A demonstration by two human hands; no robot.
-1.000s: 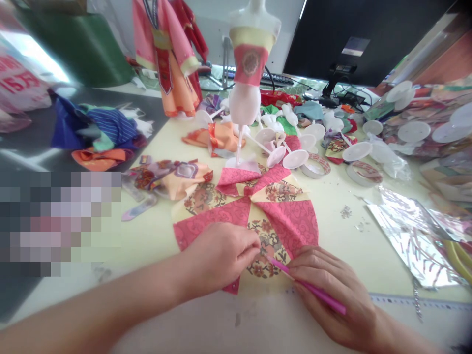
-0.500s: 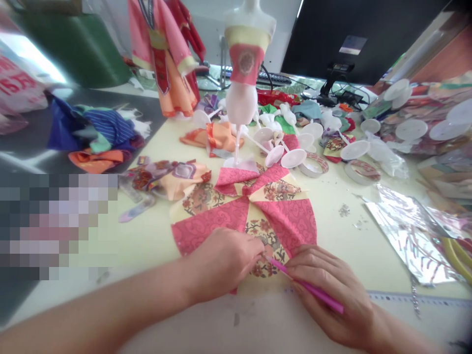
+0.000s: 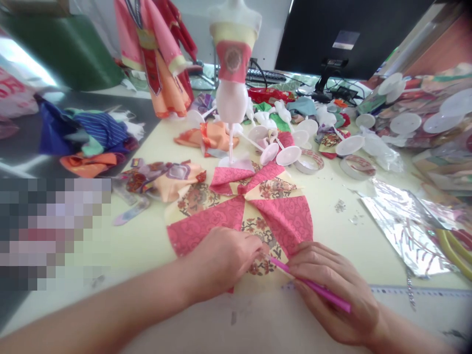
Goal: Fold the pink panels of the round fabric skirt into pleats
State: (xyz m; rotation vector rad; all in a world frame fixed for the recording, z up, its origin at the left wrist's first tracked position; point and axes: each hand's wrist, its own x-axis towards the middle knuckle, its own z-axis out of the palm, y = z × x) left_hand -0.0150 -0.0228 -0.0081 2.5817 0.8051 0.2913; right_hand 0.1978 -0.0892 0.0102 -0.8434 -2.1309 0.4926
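Observation:
A round skirt-like cloth [image 3: 295, 223] of red and cream flowered panels lies spread on the table. My left hand [image 3: 224, 258] rests on its near part, fingers closed in a pinch; anything between the fingertips is hidden. A slim pink pen-like stick [image 3: 332, 297] slants through my right hand [image 3: 341, 287], whose fingers are closed around it. Its thin tip meets or nearly meets my left fingertips, over a cream flowered panel. Just beyond the cloth stands a small white mannequin [image 3: 231, 103] in a cream and red top.
Clothed and white doll stands [image 3: 288, 156], tape rolls [image 3: 357, 167] and scraps fill the back. At left lie a patterned doll garment [image 3: 177, 179] and blue striped cloth [image 3: 105, 130]. A silvery sheet [image 3: 401, 231], yellow-handled scissors [image 3: 452, 250] and a ruler [image 3: 391, 291] are at right.
The whole view has shifted slightly, so the background sits further left. Both hands stay close together on the cloth; the stick's rear end has moved slightly right in view.

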